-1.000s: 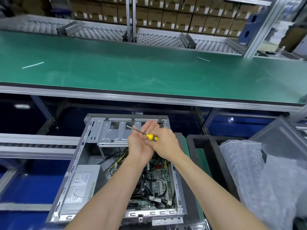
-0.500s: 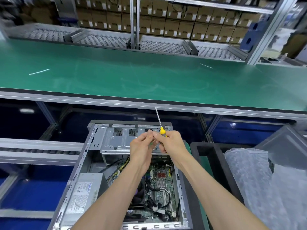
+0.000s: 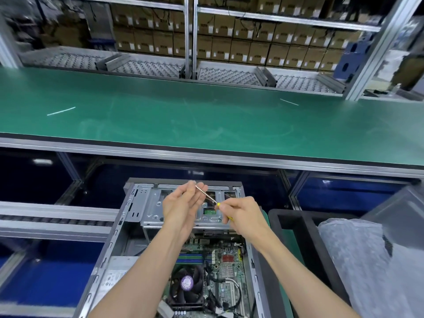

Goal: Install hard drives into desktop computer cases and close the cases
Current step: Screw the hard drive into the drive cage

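Screwdriver (image 3: pixel 212 199) work is the step in hand, as we judge it: fixing a drive in the metal bay (image 3: pixel 183 205) at the 12 o'clock end of the open computer case (image 3: pixel 119 230). Our right hand (image 3: pixel 243 218) has its grip curled round the yellow handle, with the thin shaft running up toward 10 o'clock. Our left hand (image 3: pixel 183 203) is wide, fingers straight and relaxed, and the tip lies against or just beside its fingertips; whether a screw sits there we cannot tell. The green patch showing through the bay's cutout looks like a drive's board, though we cannot be sure.

To do this well, we should seat the screw on the tip before lowering it and bring the shaft square to the bay's hole. The left fingers should steady the shaft only near its tip. A dropped screw would fall toward the motherboard (image 3: pixel 220 267) at 6 o'clock, so we keep both hands over the bay. The case stands below the green worktop (image 3: pixel 206 115), its side panel off.
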`<move>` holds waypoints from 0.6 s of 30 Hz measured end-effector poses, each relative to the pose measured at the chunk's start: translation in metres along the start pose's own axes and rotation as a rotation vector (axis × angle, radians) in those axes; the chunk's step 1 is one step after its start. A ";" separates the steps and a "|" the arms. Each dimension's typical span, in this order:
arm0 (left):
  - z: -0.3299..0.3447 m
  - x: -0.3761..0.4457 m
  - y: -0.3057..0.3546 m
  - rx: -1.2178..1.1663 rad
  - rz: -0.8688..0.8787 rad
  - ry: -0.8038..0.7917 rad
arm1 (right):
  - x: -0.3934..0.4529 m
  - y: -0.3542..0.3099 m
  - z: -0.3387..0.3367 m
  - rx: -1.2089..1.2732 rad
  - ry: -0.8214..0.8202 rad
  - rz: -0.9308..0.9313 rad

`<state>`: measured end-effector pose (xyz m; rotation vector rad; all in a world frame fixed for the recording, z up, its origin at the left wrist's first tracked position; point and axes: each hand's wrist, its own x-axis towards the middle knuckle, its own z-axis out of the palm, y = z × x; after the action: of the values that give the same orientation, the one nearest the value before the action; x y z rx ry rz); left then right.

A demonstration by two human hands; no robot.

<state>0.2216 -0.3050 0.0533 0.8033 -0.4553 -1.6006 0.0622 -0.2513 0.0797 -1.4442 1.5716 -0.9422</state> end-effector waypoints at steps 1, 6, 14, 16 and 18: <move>-0.002 0.001 0.000 0.027 0.008 -0.011 | 0.000 -0.001 -0.002 -0.008 0.002 0.005; -0.008 0.006 0.007 0.266 0.052 -0.044 | 0.006 -0.007 -0.016 -0.059 0.047 -0.002; -0.008 0.009 0.012 0.348 0.107 -0.056 | 0.010 -0.011 -0.018 -0.112 0.096 -0.065; -0.009 0.010 0.014 0.388 0.121 -0.067 | 0.010 -0.011 -0.019 0.024 0.170 -0.050; -0.010 0.010 0.015 0.413 0.121 -0.072 | 0.010 -0.010 -0.018 0.190 0.260 -0.019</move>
<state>0.2388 -0.3165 0.0543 1.0065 -0.8889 -1.4451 0.0495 -0.2623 0.0959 -1.2448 1.6042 -1.2962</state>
